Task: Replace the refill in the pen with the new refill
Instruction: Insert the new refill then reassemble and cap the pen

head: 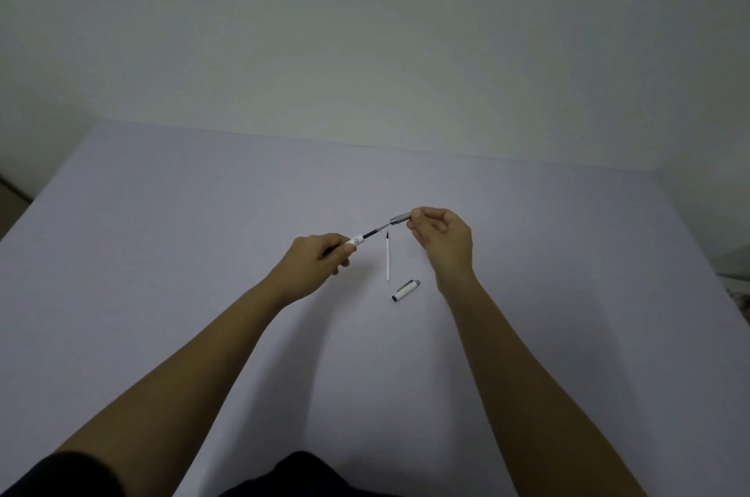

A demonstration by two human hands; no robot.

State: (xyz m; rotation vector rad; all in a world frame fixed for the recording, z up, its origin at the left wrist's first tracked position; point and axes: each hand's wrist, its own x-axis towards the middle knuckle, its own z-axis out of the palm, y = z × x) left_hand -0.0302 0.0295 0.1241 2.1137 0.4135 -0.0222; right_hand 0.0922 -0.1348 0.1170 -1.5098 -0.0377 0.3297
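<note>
My left hand [314, 259] grips the white pen barrel [356, 240], whose open end points up and to the right. A dark refill [373, 232] sticks out of that end. My right hand [440, 239] pinches the grey metal grip section [399, 219], which sits on the refill's far end, apart from the barrel. A thin white refill with a dark tip [388, 257] lies on the table between my hands. The white pen cap [406, 290] lies just below it.
The pale lilac table [203, 233] stretches wide to the left and right. A plain wall rises behind its far edge. Dark clothing shows at the bottom edge of the view.
</note>
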